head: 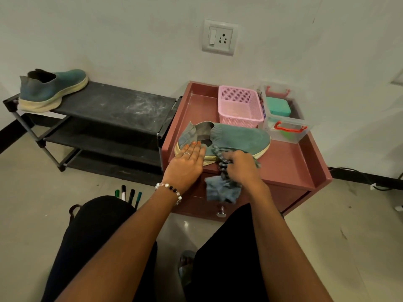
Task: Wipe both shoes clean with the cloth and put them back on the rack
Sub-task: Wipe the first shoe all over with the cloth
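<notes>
Count, head view. Teal slip-on shoes: two; one shoe (226,139) on the maroon cabinet (290,168) under my hands, one shoe (52,90) on the rack's top shelf. Shoe rack (109,118): one, three shelves. Grey cloth (222,188): one. Pink mesh basket (239,106): one. Clear plastic boxes with red handles: two (290,132) (278,99). Markers (128,195) on the floor: four. Wall socket plate (219,37): one. My hands: two, left hand (187,164), right hand (241,166). Bead bracelet (170,189): one. Ring (186,153): one.
</notes>
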A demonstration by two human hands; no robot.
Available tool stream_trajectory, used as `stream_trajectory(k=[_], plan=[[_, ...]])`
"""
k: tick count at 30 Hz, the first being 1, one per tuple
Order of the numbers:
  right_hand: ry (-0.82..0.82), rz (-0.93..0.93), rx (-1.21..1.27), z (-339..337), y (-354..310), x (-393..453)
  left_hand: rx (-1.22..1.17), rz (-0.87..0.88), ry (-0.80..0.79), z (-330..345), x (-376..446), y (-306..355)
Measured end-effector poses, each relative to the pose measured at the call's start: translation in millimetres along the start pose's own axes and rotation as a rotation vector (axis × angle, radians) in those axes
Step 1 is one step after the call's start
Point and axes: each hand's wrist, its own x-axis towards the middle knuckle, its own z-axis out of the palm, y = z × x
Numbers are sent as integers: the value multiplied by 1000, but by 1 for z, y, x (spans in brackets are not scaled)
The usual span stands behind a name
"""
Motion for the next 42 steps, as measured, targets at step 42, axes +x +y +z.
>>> stream_trajectory(k=[42], plan=[[-14, -120, -76, 12, -21, 16, -84, -22, 39, -1, 1, 1]])
